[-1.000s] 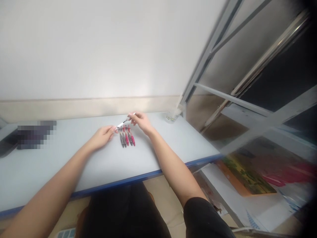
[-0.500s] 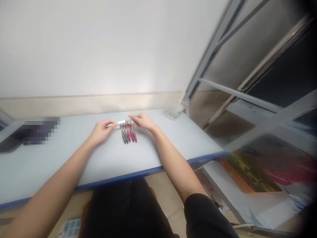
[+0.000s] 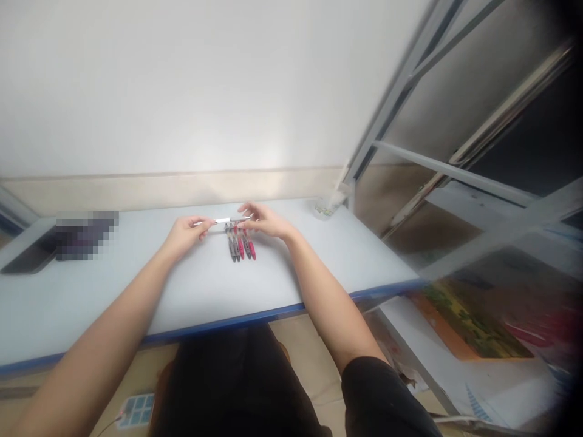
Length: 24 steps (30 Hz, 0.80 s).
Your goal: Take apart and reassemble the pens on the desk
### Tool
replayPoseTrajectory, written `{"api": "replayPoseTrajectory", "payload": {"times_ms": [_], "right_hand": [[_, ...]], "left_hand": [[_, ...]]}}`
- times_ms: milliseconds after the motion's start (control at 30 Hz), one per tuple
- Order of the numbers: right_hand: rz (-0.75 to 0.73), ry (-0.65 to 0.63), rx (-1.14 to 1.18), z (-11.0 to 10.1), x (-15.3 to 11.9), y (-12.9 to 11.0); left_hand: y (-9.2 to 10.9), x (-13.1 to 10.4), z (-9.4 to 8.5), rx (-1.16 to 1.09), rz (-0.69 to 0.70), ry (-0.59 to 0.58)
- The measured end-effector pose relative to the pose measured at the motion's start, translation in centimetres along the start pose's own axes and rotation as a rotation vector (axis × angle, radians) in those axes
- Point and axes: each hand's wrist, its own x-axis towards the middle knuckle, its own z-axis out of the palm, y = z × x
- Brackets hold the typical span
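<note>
My left hand (image 3: 183, 237) pinches one end of a slim white pen (image 3: 223, 220), held level just above a row of pens. My right hand (image 3: 272, 223) is at the pen's other, darker end, thumb and fingers apart around it. Contact between these fingers and the pen is too small to make out. Below lie several pens (image 3: 241, 247) side by side, dark grey and red, their lower ends pointing toward me. Their upper ends are partly behind the right hand's fingers.
The pale table (image 3: 195, 291) has a blue front edge. A dark flat object (image 3: 30, 252) lies at the left, partly blurred out. Near the right back corner stands a clear patterned cup (image 3: 323, 208). A metal frame (image 3: 387, 103) rises at the right, above a lower surface with an orange-edged picture (image 3: 478, 321).
My right hand's fingers have spread apart, the index finger lifting and the thumb lower. My left hand keeps its pinch on the white pen. The view has shifted slightly.
</note>
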Motion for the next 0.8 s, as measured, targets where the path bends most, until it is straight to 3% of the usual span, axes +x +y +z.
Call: {"api": "replayPoseTrajectory", "payload": {"times_ms": [133,333,467,633,800], "right_hand": [[0.1,-0.05,-0.134,0.2,0.0,0.0],[-0.002,-0.031,-0.006,0.6,0.1,-0.2],[0.027,0.027,-0.069,0.7,0.1,-0.1],[0.025,-0.044,-0.047,1.0,0.2,-0.1],[0.104,-0.027,-0.106,1.7,0.1,-0.6]], "left_hand": [[0.0,0.0,0.0,-0.027,-0.01,0.006],[0.2,0.0,0.1,-0.034,-0.019,0.037],[0.0,0.2,0.0,-0.043,-0.015,0.055],[-0.5,0.4,0.1,-0.051,-0.012,0.069],[-0.9,0.4,0.6,-0.077,-0.01,0.138]]}}
